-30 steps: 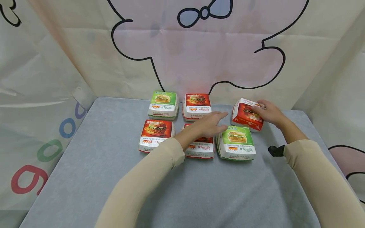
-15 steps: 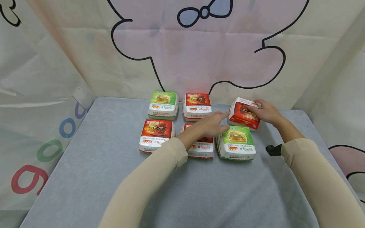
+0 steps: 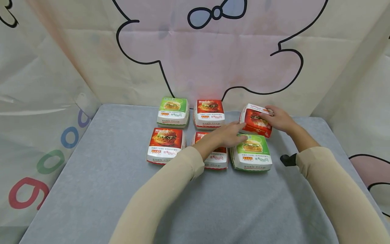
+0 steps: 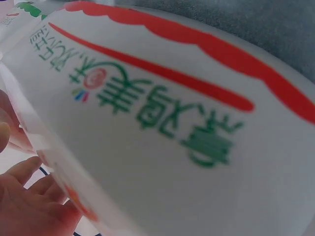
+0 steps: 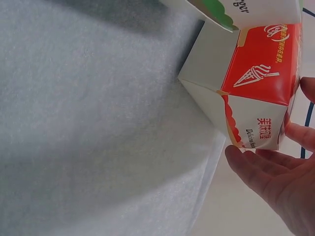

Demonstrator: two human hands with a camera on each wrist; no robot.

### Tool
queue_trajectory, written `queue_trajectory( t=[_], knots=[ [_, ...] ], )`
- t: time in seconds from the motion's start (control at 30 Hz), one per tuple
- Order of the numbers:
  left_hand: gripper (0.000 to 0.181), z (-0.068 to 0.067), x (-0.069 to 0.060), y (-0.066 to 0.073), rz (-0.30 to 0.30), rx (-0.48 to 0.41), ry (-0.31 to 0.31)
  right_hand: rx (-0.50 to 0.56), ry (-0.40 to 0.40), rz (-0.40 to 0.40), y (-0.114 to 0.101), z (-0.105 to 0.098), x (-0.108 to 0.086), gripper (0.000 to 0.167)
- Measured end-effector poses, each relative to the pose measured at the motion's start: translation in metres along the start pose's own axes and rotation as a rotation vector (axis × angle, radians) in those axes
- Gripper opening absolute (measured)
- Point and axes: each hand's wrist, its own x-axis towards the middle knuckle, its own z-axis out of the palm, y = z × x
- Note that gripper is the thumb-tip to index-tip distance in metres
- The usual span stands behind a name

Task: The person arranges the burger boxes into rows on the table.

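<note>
A red-and-white burger box (image 3: 257, 121) sits turned askew at the back right. My right hand (image 3: 280, 119) holds it by its right side; in the right wrist view, fingertips of this hand (image 5: 280, 177) touch the box's side panel (image 5: 258, 120). Fingers outstretched, my left hand (image 3: 226, 135) reaches over the front middle red burger box (image 3: 217, 160), its fingertips at the askew box's left side. Whether they touch it I cannot tell. Just below the askew box lies a green-and-white burger box (image 3: 253, 154). A white box wall (image 4: 162, 123) fills most of the left wrist view.
Other burger boxes stand to the left: a green one (image 3: 172, 111) and a red one (image 3: 209, 113) at the back, a red one (image 3: 165, 144) in front. Grey cloth covers the table (image 3: 100, 176). A printed curtain (image 3: 195, 67) hangs behind its back edge.
My right hand has slid the askew red burger box leftward, towards the back middle box. My left hand has shifted slightly right, and the gap between its fingertips and that box has closed up.
</note>
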Motion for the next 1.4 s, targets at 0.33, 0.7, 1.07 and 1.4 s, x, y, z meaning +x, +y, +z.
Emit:
queue_trajectory(
  t=[0.33,0.7,1.07,1.4],
  knots=[
    [0.062,0.003,0.011,0.002,-0.029,0.027,-0.007,-0.031,0.001,-0.017,-0.004,0.003,0.003,0.076],
    [0.061,0.003,0.017,0.006,-0.054,0.09,-0.03,-0.053,0.002,-0.069,-0.011,0.004,0.004,0.077],
    [0.063,0.003,0.019,0.005,-0.064,0.125,-0.041,-0.072,-0.008,-0.142,-0.008,-0.008,0.004,0.061],
    [0.065,0.001,0.02,0.005,-0.079,0.107,-0.037,-0.082,-0.024,-0.177,-0.002,-0.006,0.0,0.053]
  ],
)
